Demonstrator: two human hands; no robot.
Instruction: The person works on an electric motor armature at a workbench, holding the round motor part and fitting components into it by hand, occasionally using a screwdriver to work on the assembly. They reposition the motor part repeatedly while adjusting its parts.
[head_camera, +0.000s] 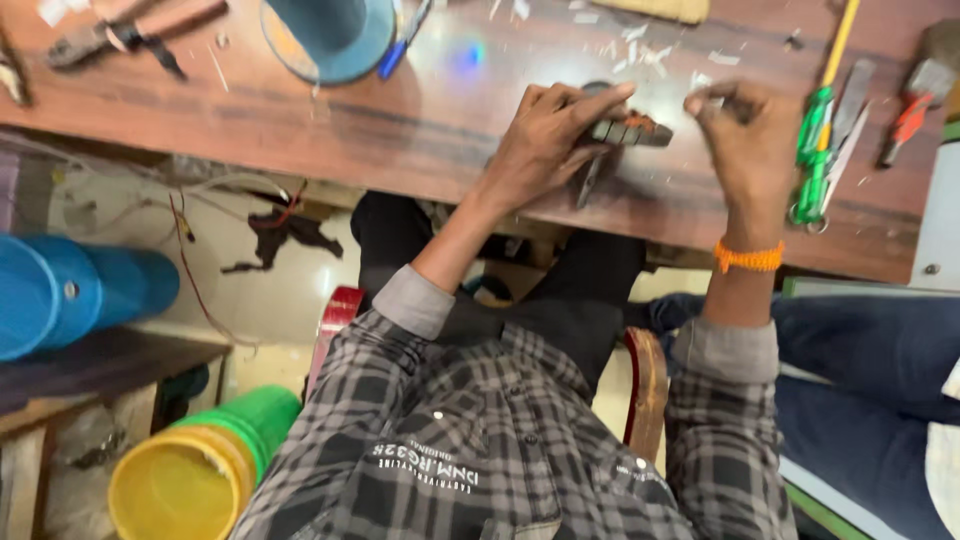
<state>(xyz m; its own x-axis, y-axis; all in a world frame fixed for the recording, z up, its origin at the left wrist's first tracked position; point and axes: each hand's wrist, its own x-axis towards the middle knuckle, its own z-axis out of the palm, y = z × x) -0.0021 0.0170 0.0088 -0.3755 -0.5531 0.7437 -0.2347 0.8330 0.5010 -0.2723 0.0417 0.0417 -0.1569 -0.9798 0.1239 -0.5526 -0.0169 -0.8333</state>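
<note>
My left hand rests on the brown wooden workbench and grips a small dark blocky part with orange on it. A thin dark piece hangs from that part over the bench's front edge. To its right, my right hand is curled with the fingertips pinched together just beside the part; whether it holds anything is hidden. An orange band circles my right wrist. Both forearms wear a grey checked shirt with rolled cuffs.
Green-handled screwdrivers and a red-handled tool lie at the bench's right. Pliers sit at the back left, a blue round container behind. Blue tubs and a yellow-green bucket stand at left. Another person's blue-trousered leg is at right.
</note>
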